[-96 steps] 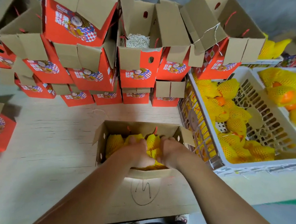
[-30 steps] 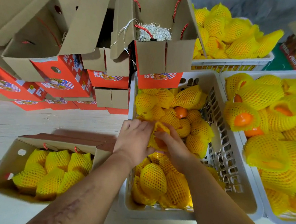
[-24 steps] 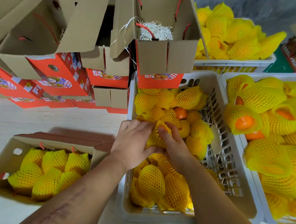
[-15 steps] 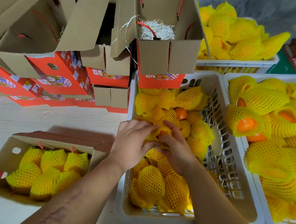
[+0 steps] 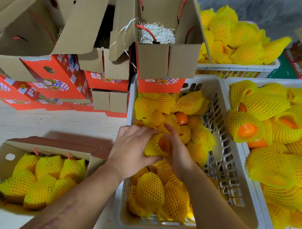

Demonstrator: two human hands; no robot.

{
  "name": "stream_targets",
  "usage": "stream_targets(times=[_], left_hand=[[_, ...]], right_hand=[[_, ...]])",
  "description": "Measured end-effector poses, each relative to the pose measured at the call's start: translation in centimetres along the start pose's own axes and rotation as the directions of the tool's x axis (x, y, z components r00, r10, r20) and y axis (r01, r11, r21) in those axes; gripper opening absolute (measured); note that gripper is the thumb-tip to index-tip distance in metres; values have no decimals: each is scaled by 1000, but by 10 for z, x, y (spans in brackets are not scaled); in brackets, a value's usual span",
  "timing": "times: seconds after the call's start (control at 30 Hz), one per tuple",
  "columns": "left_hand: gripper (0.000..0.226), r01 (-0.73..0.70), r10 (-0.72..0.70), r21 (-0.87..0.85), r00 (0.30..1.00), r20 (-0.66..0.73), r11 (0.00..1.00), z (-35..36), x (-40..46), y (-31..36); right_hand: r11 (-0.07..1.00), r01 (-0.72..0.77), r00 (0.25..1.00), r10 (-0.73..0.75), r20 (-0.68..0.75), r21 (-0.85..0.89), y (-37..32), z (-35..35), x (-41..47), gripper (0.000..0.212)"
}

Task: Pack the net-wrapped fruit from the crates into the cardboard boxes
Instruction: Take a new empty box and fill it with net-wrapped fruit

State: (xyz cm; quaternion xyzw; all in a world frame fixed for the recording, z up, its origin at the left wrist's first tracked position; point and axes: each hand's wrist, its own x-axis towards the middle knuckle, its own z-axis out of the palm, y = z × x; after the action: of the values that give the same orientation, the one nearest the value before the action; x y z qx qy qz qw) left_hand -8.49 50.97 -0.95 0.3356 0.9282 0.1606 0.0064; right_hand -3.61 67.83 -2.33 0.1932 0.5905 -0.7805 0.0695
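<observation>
Over the middle white crate (image 5: pixel 232 179), my left hand (image 5: pixel 132 149) and my right hand (image 5: pixel 178 150) both hold one orange fruit in yellow foam net (image 5: pixel 154 147). The orange skin shows through the net's open end between my fingers. More net-wrapped fruit (image 5: pixel 159 191) lies below my hands in that crate. At lower left an open cardboard box (image 5: pixel 3 163) holds several net-wrapped fruit (image 5: pixel 48 174), packed side by side.
A second crate (image 5: pixel 260 200) heaped with netted fruit stands at right, a third crate (image 5: pixel 239 67) behind. Stacked red and brown cardboard boxes (image 5: pixel 58 76) with open flaps fill the back left; one box (image 5: pixel 159 34) holding shredded paper overhangs the middle crate. Pale wooden tabletop (image 5: pixel 35 121) lies between.
Earlier both hands pressed fruit down into the box. They have since moved right to the middle crate and closed on one netted fruit, shifting it slightly between the fingers.
</observation>
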Motion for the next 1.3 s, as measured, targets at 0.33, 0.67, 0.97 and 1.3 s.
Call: stream_targets(times=[0.33, 0.67, 0.97, 1.3], left_hand=[[75, 2, -5, 99, 999, 32, 995, 1, 2, 2], [81, 38, -50, -104, 992, -116, 994, 9, 5, -2], [41, 18, -320, -959, 944, -77, 284, -34, -39, -16], [42, 339, -282, -932, 889, 362, -128, -136, -148, -190]], right_hand=[[-320, -170, 964, -249, -90, -932, -66, -84, 138, 80], [86, -156, 879, -441, -178, -984, -40, -75, 76, 82], [856, 334, 840, -461, -287, -395, -19, 58, -54, 36], [979, 196, 959, -181, -219, 50, 17, 276, -56, 27]])
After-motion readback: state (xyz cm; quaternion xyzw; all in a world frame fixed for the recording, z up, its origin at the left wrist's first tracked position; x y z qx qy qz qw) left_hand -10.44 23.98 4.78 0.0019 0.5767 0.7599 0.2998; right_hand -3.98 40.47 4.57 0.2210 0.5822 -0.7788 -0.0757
